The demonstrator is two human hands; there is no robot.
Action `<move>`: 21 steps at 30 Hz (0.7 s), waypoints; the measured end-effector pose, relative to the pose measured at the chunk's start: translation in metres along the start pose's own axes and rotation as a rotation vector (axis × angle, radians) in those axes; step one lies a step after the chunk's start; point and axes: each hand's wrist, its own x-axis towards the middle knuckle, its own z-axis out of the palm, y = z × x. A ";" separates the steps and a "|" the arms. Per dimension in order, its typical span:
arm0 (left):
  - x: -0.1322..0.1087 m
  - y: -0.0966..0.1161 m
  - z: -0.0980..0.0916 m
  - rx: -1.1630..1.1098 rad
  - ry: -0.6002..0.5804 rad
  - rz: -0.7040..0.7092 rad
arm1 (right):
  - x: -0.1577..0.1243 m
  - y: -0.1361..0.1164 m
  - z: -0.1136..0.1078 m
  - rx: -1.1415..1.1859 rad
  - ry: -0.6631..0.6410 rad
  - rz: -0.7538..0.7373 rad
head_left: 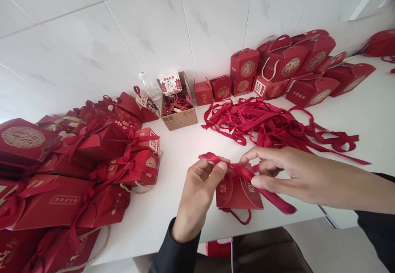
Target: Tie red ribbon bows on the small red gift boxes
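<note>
A red gift box [237, 190] with gold characters and a dark red cord handle lies near the table's front edge, under both hands. Across its top runs a red ribbon [279, 201]. My left hand [202, 190] pinches the ribbon between thumb and fingers, with a short end sticking up beyond them. On the other side, my right hand [274, 172] has its thumb and index finger closed about the ribbon, and the longer tail hangs down to the right. Part of the box top is hidden behind the ribbon and fingers.
Loose red ribbons [262, 120] lie heaped behind my hands. Ribbon-tied red boxes [61, 194] crowd the left side. A small cardboard box [180, 120] holds tags and ribbon pieces. More red boxes [290, 65] stand along the tiled wall [148, 22].
</note>
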 end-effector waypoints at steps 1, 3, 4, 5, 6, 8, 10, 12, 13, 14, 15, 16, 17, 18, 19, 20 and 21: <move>0.000 0.000 0.000 0.022 0.001 0.005 | 0.001 0.003 0.001 -0.015 -0.042 0.007; 0.001 0.001 0.001 0.082 0.008 0.037 | 0.005 0.005 0.005 -0.017 -0.053 0.017; 0.002 0.001 0.001 0.116 0.019 0.064 | 0.008 0.005 0.008 -0.005 -0.014 0.021; 0.002 0.001 0.002 0.153 0.035 0.096 | 0.011 0.005 0.012 0.011 0.014 0.021; 0.003 0.000 0.003 0.189 0.052 0.132 | 0.014 0.003 0.016 0.028 0.025 0.017; 0.004 -0.001 0.005 0.243 0.070 0.196 | 0.018 0.001 0.023 0.069 0.012 0.000; 0.005 -0.003 0.006 0.267 0.077 0.217 | 0.021 0.001 0.028 0.101 -0.006 -0.005; 0.006 -0.004 0.006 0.267 0.093 0.211 | 0.021 0.002 0.030 0.114 0.008 0.005; 0.006 -0.004 0.006 0.259 0.101 0.200 | 0.020 0.002 0.030 0.113 0.023 0.013; 0.007 -0.004 0.005 0.247 0.101 0.184 | 0.019 0.002 0.030 0.112 0.046 0.020; 0.007 -0.003 0.004 0.232 0.090 0.158 | 0.018 0.001 0.030 0.117 0.078 0.021; 0.006 -0.002 0.004 0.212 0.073 0.123 | 0.016 0.000 0.030 0.126 0.107 0.017; 0.006 -0.001 0.003 0.185 0.056 0.085 | 0.014 -0.002 0.029 0.137 0.135 0.013; 0.006 0.000 0.002 0.152 0.040 0.049 | 0.013 -0.005 0.029 0.142 0.160 0.012; 0.005 0.001 0.001 0.113 0.033 0.024 | 0.011 -0.008 0.028 0.142 0.177 0.011; 0.005 0.002 0.001 0.070 0.030 0.011 | 0.009 -0.010 0.028 0.137 0.183 0.007; 0.004 0.002 0.000 0.028 0.022 0.008 | 0.007 -0.013 0.028 0.128 0.169 -0.002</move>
